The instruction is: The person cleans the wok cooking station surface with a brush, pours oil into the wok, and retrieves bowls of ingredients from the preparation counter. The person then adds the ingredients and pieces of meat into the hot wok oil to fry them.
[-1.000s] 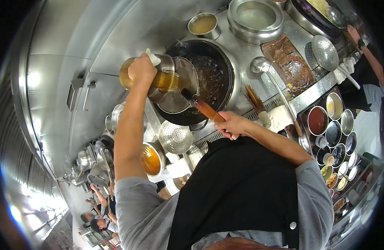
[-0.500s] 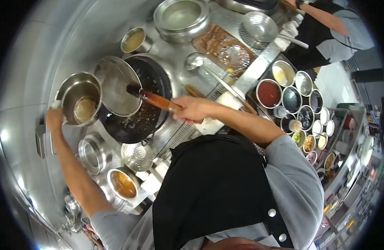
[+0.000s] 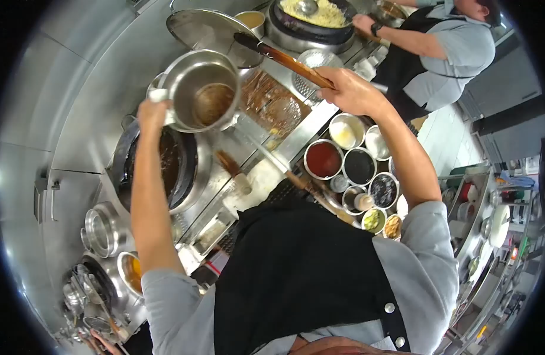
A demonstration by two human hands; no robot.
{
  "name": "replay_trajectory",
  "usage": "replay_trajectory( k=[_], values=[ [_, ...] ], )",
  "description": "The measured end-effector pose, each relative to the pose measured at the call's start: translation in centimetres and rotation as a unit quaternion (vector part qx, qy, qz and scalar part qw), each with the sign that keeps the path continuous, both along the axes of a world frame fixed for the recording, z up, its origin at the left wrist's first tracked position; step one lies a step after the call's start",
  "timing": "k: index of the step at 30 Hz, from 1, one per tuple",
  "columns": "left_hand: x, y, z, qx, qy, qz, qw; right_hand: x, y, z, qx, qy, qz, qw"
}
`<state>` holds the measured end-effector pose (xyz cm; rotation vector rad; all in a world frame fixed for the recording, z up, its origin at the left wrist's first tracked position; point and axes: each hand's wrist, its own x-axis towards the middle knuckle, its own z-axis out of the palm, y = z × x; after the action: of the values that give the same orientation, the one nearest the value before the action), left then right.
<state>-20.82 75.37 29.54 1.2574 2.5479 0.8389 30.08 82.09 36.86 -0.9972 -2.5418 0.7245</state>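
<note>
My left hand grips a steel pot at its left side, with a white cloth at the handle. A little brown liquid or residue lies in the pot's bottom. My right hand is closed round the wooden handle of a wide round strainer. The strainer is up beyond the pot, over the back of the counter, and the pot's rim hides part of it. Below the pot sits a black wok with dark liquid inside, partly covered by my left forearm.
A co-worker stands at the upper right by a wok of yellow food. Bowls of sauce, one red, stand below my right forearm. A brush, a long wooden-handled tool and a perforated skimmer lie about. Lidded steel pots are at left.
The pot and strainer have both moved up and right, away from the wok. The view has shifted, bringing the co-worker's wok of yellow food into sight.
</note>
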Motion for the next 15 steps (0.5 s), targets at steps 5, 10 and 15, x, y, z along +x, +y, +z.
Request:
replay_trajectory(
  k=[5,10,15],
  values=[
    [11.2,5.2,-8.9,0.006,-0.040,0.005,0.999,4.0,1.0,2.9,0.054,-0.016,-0.044,0.997],
    [18.9,7.5,-16.7,-0.061,-0.151,0.078,0.984,6.5,0.9,-1.0,-0.019,0.040,-0.082,0.996],
    [23.3,6.7,-18.7,0.036,-0.409,0.110,0.905,7.8,-2.0,-9.0,-0.318,0.182,-0.109,0.924]
  ],
)
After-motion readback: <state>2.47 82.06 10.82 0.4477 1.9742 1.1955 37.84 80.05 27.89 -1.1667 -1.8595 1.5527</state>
